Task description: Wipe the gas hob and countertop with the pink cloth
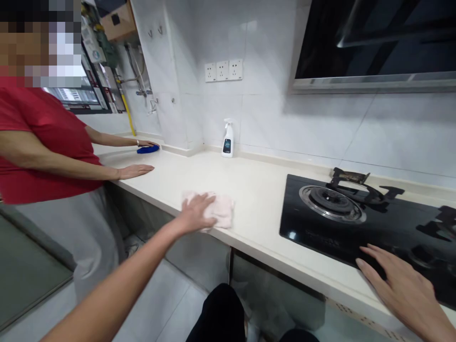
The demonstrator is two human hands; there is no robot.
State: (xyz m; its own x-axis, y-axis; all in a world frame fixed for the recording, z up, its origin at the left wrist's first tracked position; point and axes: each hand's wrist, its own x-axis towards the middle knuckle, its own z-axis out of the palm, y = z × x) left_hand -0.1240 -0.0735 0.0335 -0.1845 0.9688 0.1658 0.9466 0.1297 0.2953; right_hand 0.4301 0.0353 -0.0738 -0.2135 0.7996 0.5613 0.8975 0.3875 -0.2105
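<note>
My left hand (195, 213) presses a pale pink cleaning cloth (223, 213) against the cream worktop (256, 190), close to its front edge. Its fingers lie over the cloth, slightly blurred, with the thumb apart. On the right, my right hand (401, 285) is at the front edge of the black gas hob (320, 237). Its thumb stands away from the fingers, and nothing shows in it. Whether the fingertips touch the glass I cannot tell.
A white spray bottle (227, 140) stands by the tiled wall. A pan support (366, 187) sits off its burner (333, 202) at the hob's back. To the left, a person in a red shirt (53, 142) has one hand on a blue cloth (147, 149). A range hood (374, 47) hangs above.
</note>
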